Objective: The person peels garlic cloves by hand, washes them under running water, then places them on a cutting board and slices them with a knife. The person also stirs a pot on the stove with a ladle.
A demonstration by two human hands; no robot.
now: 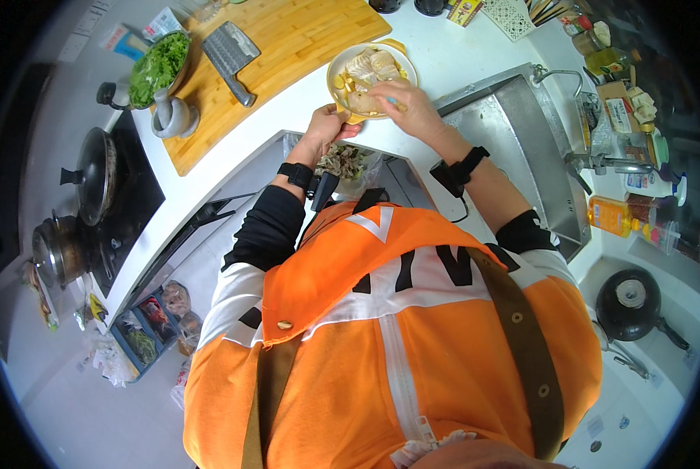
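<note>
At the counter's front edge, my left hand (328, 127) grips the near yellow handle of a round dish (413, 75) with a pale inside. Pale raw meat or fish pieces (373, 65) lie in the dish, with yellowish slices, perhaps ginger or garlic, around them. My right hand (404, 104) is closed around a slim utensil with a bit of blue on it, over the dish's right side. The utensil's tip reaches among the pieces; its exact kind cannot be told.
Left of the dish, a cleaver (230, 55) lies on a wooden cutting board (294, 38). Beyond are a bowl of lettuce (160, 63), a stone mortar (176, 119) and a lidded pan (96, 176). A steel sink (502, 126) is at the right. Below the counter edge sits a lined bin (350, 167).
</note>
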